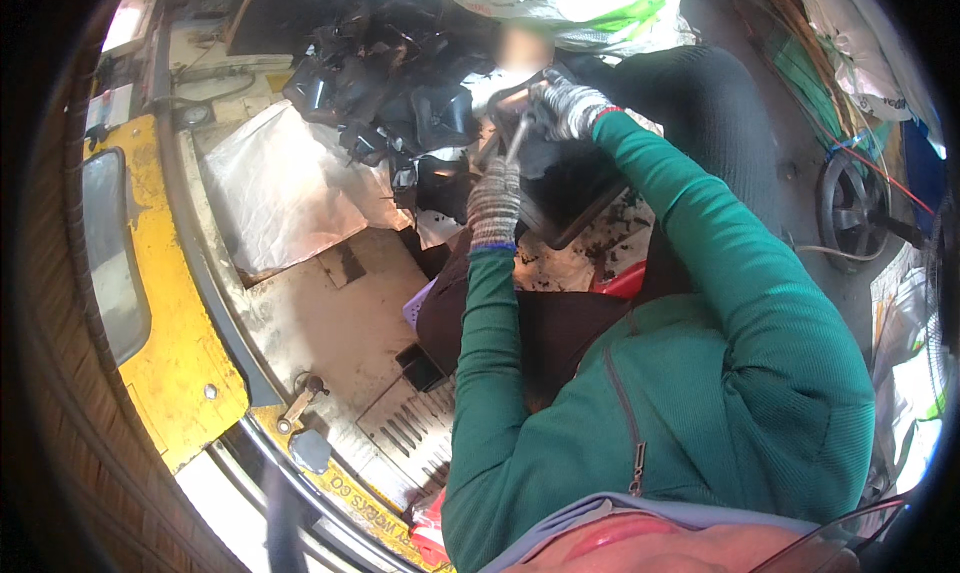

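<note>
My left hand, in a striped knitted glove, is closed around a slim, pale metal tool. The tool's shaft slants up towards my other hand; its exact kind cannot be made out. My right hand, gloved in grey and white, grips the upper edge of a black plastic part. This part is broad, with a raised rim, and lies tilted over my lap between my knees. The tool's tip is close to the part's upper edge; whether they touch is unclear. My right fingertips are partly hidden.
A heap of black plastic pieces lies beyond my left hand. Beside it is a white sheet on a worn, light metal surface. A yellow machine panel stands at left, a black handwheel at right. White sacks are at the back.
</note>
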### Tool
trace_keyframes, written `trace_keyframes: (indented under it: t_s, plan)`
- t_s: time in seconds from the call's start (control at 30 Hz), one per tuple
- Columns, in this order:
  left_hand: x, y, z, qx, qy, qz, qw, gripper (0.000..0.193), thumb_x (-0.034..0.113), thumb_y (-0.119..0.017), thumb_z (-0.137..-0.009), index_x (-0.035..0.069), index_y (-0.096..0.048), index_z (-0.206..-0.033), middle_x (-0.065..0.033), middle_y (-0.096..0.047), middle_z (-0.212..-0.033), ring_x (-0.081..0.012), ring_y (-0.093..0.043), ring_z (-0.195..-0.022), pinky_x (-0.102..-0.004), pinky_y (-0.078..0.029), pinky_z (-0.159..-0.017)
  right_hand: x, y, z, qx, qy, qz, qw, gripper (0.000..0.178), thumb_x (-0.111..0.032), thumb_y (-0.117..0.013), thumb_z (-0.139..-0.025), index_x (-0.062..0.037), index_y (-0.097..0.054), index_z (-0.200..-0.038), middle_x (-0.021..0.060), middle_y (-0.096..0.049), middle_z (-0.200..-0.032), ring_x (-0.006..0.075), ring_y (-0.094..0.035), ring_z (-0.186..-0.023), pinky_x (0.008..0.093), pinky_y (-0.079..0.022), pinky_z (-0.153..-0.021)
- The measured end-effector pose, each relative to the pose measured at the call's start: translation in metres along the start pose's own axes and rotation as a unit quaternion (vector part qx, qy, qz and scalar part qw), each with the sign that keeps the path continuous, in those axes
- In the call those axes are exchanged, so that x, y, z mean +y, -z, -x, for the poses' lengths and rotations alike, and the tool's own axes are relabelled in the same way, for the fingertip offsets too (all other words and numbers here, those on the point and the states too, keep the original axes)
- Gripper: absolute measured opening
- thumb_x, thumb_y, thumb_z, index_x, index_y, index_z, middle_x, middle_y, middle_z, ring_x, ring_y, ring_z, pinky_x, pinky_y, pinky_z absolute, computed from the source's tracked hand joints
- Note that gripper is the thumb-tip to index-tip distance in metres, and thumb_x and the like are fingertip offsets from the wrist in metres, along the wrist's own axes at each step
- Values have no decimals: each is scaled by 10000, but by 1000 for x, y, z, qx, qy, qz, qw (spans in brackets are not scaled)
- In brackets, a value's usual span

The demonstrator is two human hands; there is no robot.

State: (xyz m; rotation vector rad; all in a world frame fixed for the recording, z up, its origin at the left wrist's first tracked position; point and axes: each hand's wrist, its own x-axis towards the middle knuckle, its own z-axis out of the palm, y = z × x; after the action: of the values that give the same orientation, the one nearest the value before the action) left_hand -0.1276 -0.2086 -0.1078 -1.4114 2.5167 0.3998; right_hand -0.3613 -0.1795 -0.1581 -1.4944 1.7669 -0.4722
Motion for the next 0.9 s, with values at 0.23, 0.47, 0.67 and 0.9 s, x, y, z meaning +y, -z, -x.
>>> trace_keyframes:
  t_s: [0.23,0.47,0.67,0.9]
  plan:
    - [-22,-10,-2,168,-141,49,974,352,443,-494,-978,127,-617,-1073,-152,-661,-776,-325,-675,-696,-448,-545,-608,9,1,4,-5,16,44,999,710,-354,-847,-673,-152,-556,-1289,172,-454,-1415,359,-407,-1357,405,-331,-1151]
    - [-12,10,-2,14,47,-108,993,464,547,-452,-965,129,-600,-1105,-177,-696,-816,-344,-700,-749,-467,-556,-657,-1,-7,-5,70,61,80,992,848,-328,-853,-654,-171,-471,-1395,188,-367,-1511,365,-392,-1377,402,-366,-1130]
    - [-16,11,-11,-91,58,-95,990,454,523,-421,-987,120,-613,-1065,-170,-707,-855,-327,-714,-776,-462,-575,-687,-18,3,-4,10,48,90,995,880,-389,-834,-685,-176,-439,-1441,190,-339,-1541,356,-346,-1419,399,-335,-1152]
    - [-37,5,9,200,-57,22,978,283,275,-484,-998,79,-616,-1155,-103,-660,-999,-181,-675,-745,-332,-542,-588,-20,15,11,-8,-23,103,994,907,-426,-824,-693,-163,-419,-1461,191,-341,-1541,344,-353,-1418,389,-333,-1152]
